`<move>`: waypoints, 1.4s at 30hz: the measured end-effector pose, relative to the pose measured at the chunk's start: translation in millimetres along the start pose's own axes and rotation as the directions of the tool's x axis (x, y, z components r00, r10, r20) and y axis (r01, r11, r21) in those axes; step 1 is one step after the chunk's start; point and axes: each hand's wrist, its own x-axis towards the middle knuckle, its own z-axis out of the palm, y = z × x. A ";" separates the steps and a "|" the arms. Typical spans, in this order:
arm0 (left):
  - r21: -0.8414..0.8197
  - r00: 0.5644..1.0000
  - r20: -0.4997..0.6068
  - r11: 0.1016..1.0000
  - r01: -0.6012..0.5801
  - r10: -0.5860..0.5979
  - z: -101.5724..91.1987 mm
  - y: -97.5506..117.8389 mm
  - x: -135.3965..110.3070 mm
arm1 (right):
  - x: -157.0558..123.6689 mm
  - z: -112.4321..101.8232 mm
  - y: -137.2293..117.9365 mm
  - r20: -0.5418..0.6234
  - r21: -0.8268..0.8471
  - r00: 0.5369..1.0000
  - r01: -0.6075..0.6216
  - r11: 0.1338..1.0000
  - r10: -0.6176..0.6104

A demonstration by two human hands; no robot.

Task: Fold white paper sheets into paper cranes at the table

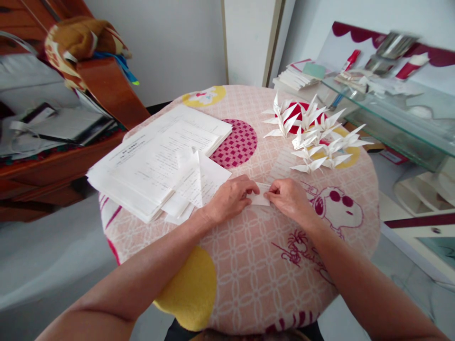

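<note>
Between my hands lies a small folded piece of white paper (260, 196) on the patterned tablecloth (245, 265). My left hand (232, 195) has its curled fingers on the paper's left end. At the right end, my right hand (287, 195) pinches the paper's edge between thumb and fingers. Left of my left hand, a square sheet with a crease (209, 175) rests against a stack of printed papers (142, 161). Several folded white paper cranes (309, 128) stand together beyond my right hand. The folds under my fingers are partly hidden.
A glass shelf (394, 123) holding a red marker (351, 60) and metal tins (394, 47) stands at the right. A pile of paper pads (300, 76) sits behind the cranes. On the left is a wooden chair (110, 90) with a brown plush cloth (80, 40).
</note>
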 end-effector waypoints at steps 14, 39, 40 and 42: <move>0.329 0.911 0.283 0.862 -0.386 0.300 -5.2 -4.6 -1.7 | -1.9 -1.8 0.5 0.025 0.018 1.000 0.010 1.000 -0.011; -0.066 0.992 -0.082 0.992 -0.105 0.100 -15.2 -7.7 17.6 | 0.8 -3.1 11.1 -0.017 0.178 1.000 0.021 0.984 -0.019; -0.044 0.991 -0.073 0.992 -0.119 0.115 -10.5 -8.0 22.0 | 0.7 -3.1 11.3 -0.019 0.177 0.999 0.032 0.984 -0.029; -0.003 0.994 -0.029 0.995 -0.103 0.103 -2.0 -8.4 30.0 | 0.6 -3.0 11.6 -0.025 0.176 0.999 0.041 0.984 -0.037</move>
